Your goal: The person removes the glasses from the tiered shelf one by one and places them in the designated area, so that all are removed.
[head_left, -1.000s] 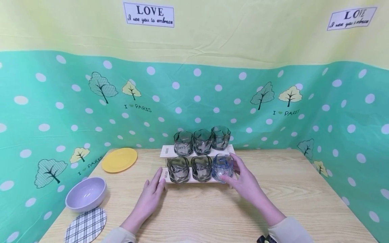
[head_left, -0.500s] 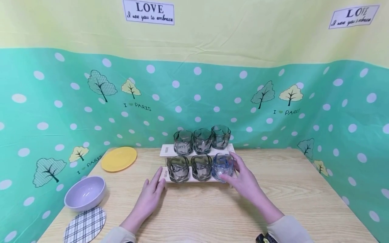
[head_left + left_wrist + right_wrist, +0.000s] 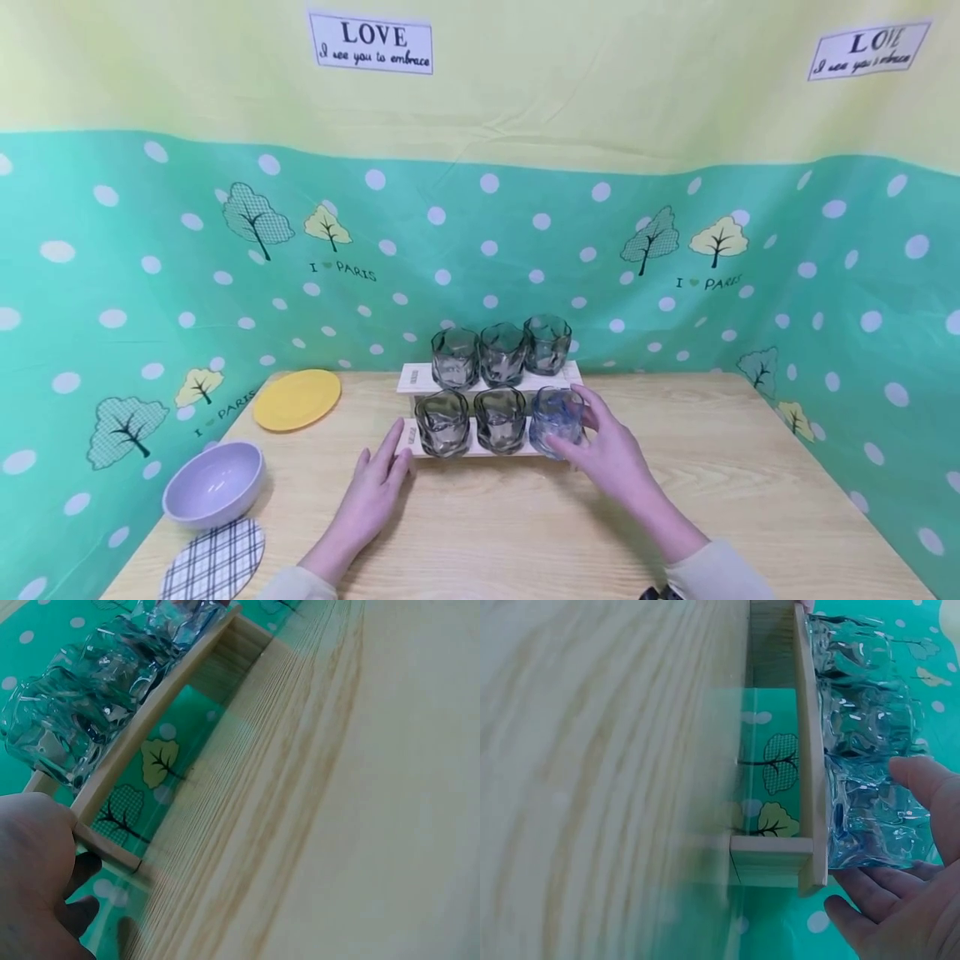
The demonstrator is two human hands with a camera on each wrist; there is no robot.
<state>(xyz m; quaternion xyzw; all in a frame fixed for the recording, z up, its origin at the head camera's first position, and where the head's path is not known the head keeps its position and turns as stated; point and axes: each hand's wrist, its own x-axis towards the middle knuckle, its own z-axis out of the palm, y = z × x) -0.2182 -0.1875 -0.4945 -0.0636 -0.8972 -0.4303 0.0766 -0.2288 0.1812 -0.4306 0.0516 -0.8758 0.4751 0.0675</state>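
A small two-tier wooden rack (image 3: 414, 379) holds wavy glass tumblers in two rows. The right hand (image 3: 611, 454) grips a blue glass tumbler (image 3: 557, 423) at the right end of the lower tier, thumb in front and fingers around its right side. In the right wrist view, this blue tumbler (image 3: 877, 817) stands upright on the shelf, between thumb and fingers. Two grey tumblers (image 3: 442, 425) are to its left, and three more grey tumblers (image 3: 502, 357) line the upper tier. My left hand (image 3: 372, 492) touches the rack's left end with fingers extended; some fingertips are hidden behind the rack.
On the left of the wooden table (image 3: 495, 533) lie a yellow plate (image 3: 296, 400), a lilac bowl (image 3: 213, 483) and a checked round mat (image 3: 213, 560). A green and yellow printed cloth (image 3: 480, 225) encloses the table at the back and sides.
The blue tumbler has shifted very slightly right, widening the gap to the grey tumbler beside it. The right hand keeps its grip; the left hand stays at the rack's end.
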